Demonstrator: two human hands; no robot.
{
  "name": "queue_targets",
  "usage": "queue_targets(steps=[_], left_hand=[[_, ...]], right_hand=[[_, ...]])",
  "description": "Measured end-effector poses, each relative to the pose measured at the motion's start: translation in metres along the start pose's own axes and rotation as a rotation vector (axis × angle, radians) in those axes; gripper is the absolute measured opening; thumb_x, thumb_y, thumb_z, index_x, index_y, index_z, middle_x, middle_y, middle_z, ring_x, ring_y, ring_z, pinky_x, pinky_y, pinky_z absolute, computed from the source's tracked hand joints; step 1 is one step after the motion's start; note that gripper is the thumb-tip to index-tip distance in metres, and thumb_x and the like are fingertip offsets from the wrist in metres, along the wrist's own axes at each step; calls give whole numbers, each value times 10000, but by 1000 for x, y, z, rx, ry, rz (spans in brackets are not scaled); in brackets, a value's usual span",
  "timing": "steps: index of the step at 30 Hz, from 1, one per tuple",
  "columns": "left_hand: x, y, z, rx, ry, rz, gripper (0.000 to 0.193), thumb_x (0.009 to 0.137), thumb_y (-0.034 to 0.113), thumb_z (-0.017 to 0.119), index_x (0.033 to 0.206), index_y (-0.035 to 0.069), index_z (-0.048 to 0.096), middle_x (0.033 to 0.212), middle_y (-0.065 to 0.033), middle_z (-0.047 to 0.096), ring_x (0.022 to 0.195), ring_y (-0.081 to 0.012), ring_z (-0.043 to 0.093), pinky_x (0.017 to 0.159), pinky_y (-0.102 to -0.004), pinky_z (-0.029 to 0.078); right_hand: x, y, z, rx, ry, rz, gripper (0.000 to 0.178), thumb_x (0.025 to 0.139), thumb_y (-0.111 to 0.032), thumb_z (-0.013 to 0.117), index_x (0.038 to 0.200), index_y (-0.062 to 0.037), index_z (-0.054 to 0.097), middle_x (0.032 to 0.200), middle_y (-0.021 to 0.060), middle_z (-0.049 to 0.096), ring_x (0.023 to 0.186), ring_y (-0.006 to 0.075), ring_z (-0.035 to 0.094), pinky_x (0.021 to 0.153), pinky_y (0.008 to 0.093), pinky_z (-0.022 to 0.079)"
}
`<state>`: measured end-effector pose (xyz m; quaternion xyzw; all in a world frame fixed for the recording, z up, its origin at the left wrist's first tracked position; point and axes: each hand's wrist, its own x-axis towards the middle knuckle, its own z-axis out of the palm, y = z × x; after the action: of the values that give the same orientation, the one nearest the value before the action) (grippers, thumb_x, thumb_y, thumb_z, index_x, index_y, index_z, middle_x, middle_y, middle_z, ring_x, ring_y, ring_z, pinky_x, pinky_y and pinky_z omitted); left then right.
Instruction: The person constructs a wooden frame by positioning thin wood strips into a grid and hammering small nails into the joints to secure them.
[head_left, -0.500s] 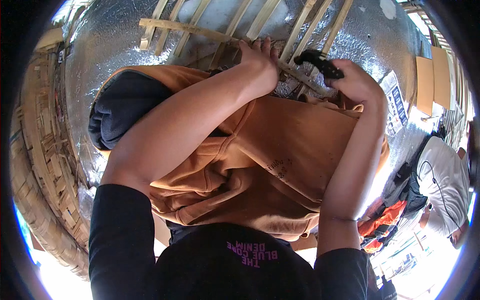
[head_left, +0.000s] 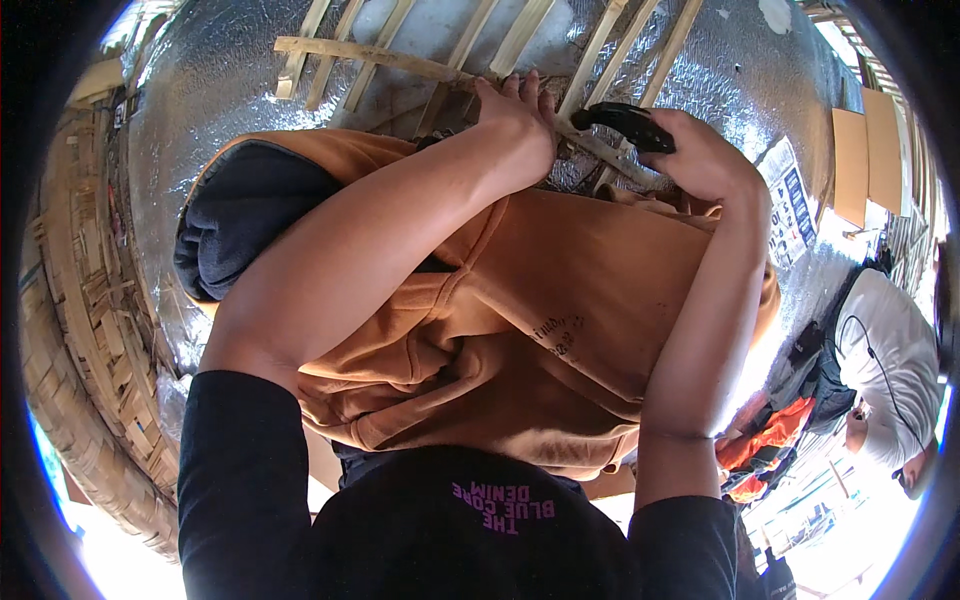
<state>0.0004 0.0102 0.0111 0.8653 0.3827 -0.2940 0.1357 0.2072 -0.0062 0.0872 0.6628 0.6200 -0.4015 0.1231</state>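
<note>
My left hand (head_left: 515, 125) lies over a pale crosswise wooden strip (head_left: 375, 57), where it meets the lengthwise strips (head_left: 520, 35). Its fingers bend around the strip, and the thumb is hidden. To the right, my right hand (head_left: 700, 155) is closed around a curved black tool (head_left: 630, 125). The tool's far end reaches left, close above the joint beside my left fingers; its exact kind does not show. A brown hooded jacket (head_left: 600, 260) with dark lining lies across my lap under both forearms.
Shiny foil sheeting (head_left: 740, 70) spreads beneath the strips. Woven bamboo (head_left: 90, 400) curves along the left. A printed paper (head_left: 787, 205) lies at right, near cardboard pieces (head_left: 865, 160). Another person in a white shirt (head_left: 885, 360) sits at far right, by orange and black cloth (head_left: 775, 435).
The black tool in my right hand has turned and dropped slightly, its tip moving left toward the strips' joint. My left hand stays nearly in place.
</note>
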Motion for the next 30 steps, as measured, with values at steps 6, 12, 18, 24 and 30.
queue_targets(steps=[6, 12, 18, 24, 30], left_hand=[[2, 1, 7, -37, 14, 10, 638, 1007, 191, 401, 1579, -11, 207, 1649, -278, 110, 1502, -459, 206, 1115, -753, 174], [1, 1, 9, 148, 88, 32, 696, 989, 349, 483, 1559, 6, 279, 1599, -328, 225, 1440, -483, 344, 1064, -705, 340], [-1, 3, -2, -51, -47, 46, 645, 1001, 191, 396, 1572, -39, 202, 1642, -293, 107, 1497, -474, 213, 1107, -755, 194], [-6, 5, -1, 4, -44, 39, 644, 1011, 195, 401, 1570, -49, 191, 1636, -309, 102, 1495, -482, 206, 1106, -754, 205], [-2, 6, -1, -62, -47, 19, 646, 1018, 213, 399, 1568, -53, 188, 1636, -310, 96, 1498, -482, 195, 1101, -764, 195]], right_hand=[[13, 7, 14, -232, -92, -24, 465, 818, 6, 619, 1280, -49, 622, 1057, 225, 707, 937, 342, 697, 808, 395, 544], [-6, 14, 8, -18, 43, -147, 467, 827, 36, 589, 1286, -47, 604, 996, 193, 713, 919, 301, 714, 784, 400, 560], [10, -1, 11, -129, -43, 48, 415, 886, -70, 660, 1293, -34, 586, 988, 186, 718, 822, 314, 725, 732, 440, 580], [-13, 16, -2, 38, -27, 122, 382, 896, -76, 676, 1274, -73, 622, 1022, 145, 697, 898, 252, 675, 819, 368, 517], [-1, 1, 6, -29, -56, -17, 345, 914, -127, 648, 1260, -118, 645, 968, 151, 693, 765, 272, 684, 703, 396, 539]])
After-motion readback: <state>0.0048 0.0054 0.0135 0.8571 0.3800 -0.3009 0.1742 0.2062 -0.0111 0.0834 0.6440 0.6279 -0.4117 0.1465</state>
